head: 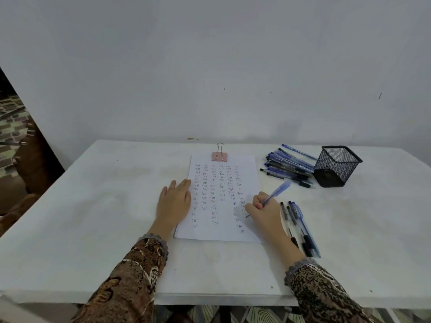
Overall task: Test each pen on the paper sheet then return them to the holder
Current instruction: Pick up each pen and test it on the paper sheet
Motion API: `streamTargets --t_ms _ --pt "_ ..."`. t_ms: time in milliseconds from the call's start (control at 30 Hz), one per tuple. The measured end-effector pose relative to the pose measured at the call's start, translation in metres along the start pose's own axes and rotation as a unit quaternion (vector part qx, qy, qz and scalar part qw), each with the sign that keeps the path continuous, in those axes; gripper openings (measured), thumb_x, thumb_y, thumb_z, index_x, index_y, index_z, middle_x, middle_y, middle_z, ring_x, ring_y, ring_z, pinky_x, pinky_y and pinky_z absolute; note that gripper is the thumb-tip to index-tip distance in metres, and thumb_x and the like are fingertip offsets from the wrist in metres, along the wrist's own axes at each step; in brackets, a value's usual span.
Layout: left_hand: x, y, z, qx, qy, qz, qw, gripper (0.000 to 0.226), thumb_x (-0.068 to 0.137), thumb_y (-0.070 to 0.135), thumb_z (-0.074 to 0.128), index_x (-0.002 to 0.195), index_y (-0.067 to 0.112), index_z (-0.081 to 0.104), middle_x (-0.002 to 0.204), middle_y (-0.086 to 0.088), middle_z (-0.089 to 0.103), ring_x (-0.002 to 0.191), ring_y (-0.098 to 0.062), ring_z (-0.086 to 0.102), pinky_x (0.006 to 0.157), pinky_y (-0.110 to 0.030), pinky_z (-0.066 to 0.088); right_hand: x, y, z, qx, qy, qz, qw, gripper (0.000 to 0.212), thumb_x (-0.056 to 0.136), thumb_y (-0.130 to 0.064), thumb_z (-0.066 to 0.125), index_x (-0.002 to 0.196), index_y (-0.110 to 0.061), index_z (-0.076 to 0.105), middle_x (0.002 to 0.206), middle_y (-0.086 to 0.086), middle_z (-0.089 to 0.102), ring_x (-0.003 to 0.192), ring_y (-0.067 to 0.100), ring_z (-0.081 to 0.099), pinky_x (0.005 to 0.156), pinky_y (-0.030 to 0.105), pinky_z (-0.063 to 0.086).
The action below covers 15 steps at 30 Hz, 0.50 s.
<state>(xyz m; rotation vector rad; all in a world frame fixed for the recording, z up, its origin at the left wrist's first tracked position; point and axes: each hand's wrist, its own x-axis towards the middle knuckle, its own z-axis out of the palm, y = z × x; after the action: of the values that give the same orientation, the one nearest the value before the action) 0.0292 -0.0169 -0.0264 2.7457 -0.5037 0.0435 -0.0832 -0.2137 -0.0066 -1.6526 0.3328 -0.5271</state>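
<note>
A white paper sheet (221, 194) covered with columns of small written words lies at the table's middle, held at its top by a pink binder clip (219, 156). My left hand (174, 201) presses flat on the sheet's left edge with straight fingers. My right hand (262, 209) grips a blue pen (276, 192), its tip touching the paper near the right margin. A black mesh holder (335, 165) stands at the back right. A pile of several pens (288, 165) lies just left of the holder. Several more pens (300, 227) lie beside my right wrist.
The white table (93, 217) backs onto a plain grey wall. Its front edge runs just below my forearms. A dark wooden piece of furniture (30, 159) stands beyond the table's left side.
</note>
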Motion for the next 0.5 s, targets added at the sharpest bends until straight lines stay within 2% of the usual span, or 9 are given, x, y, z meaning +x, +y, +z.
streamTargets --t_ms 267,500 --pt "-0.0001 -0.0001 0.0001 -0.001 0.001 -0.001 1.000 0.047 0.099 0.023 0.021 0.146 0.021 0.019 0.154 0.006 0.020 0.143 -0.020 0.010 0.117 -0.037 0.007 0.0022 0.0043 -0.0018 0.005 0.004 0.008 1.000 0.046 0.067 0.014 0.048 0.050 -0.021 0.023 0.051 -0.013 0.023 0.048 0.006 0.018 0.047 0.012 0.021" --pt "-0.0001 -0.0005 0.0002 -0.008 0.006 -0.001 1.000 0.047 0.099 0.024 0.020 0.146 0.021 0.020 0.154 0.006 0.021 0.143 -0.019 0.010 0.117 -0.036 0.006 0.0024 0.0031 -0.0008 -0.014 0.013 -0.001 1.000 0.046 0.068 0.016 0.049 0.051 -0.018 0.024 0.056 -0.007 0.025 0.047 0.005 0.019 0.046 0.012 0.022"
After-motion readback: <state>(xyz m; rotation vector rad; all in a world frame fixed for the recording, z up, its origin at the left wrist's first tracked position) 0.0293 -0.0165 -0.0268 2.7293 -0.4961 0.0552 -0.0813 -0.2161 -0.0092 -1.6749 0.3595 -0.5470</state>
